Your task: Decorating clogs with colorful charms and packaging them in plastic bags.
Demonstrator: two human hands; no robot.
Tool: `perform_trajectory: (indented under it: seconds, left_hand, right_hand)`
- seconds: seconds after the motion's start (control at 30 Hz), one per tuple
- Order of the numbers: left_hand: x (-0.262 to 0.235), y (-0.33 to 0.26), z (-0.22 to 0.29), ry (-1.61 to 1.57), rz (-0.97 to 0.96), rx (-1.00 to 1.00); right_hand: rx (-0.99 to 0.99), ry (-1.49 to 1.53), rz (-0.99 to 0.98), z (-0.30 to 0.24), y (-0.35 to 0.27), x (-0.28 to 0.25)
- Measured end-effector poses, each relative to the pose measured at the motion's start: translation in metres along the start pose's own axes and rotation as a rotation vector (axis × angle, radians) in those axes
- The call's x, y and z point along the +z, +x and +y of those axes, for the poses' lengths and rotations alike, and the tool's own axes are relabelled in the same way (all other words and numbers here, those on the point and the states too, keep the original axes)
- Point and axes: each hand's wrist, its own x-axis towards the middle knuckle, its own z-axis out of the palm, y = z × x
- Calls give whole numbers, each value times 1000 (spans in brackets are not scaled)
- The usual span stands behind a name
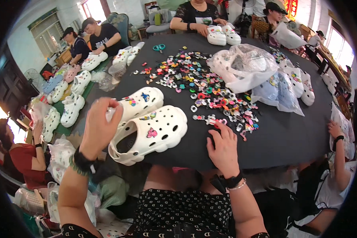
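Two white clogs lie side by side at the table's near left edge. The nearer clog point(162, 133) carries a pink charm and a colourful one among its holes. The farther clog point(144, 99) has a blue charm and several bright ones. My left hand point(99, 127) is curled round the farther clog's heel end, thumb and fingers bent in. My right hand point(224, 148) rests over the black table, fingers stretched and apart, the tips touching small charms point(212, 120) at the near edge of a loose, many-coloured pile of shoe charms point(202, 81).
Bagged clogs point(244, 65) and a blue pair in plastic point(277, 91) stand right of the pile. Green-handled scissors point(159, 48) and a clear cup point(117, 71) lie farther off. Co-workers handle clogs across the table point(289, 131) and at left. A person's hand point(335, 130) is at the right edge.
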Motion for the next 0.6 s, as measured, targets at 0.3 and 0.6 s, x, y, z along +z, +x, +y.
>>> perform_trajectory:
  seconds: [0.3, 0.6]
  left_hand:
    - [32, -23, -12, -1114, -414, -847]
    - [70, -21, -1, -1579, -584, -978]
  right_hand:
    - [-32, -4, 46, -3, 0, 1]
    - [-34, 13, 81, -1, -3, 3]
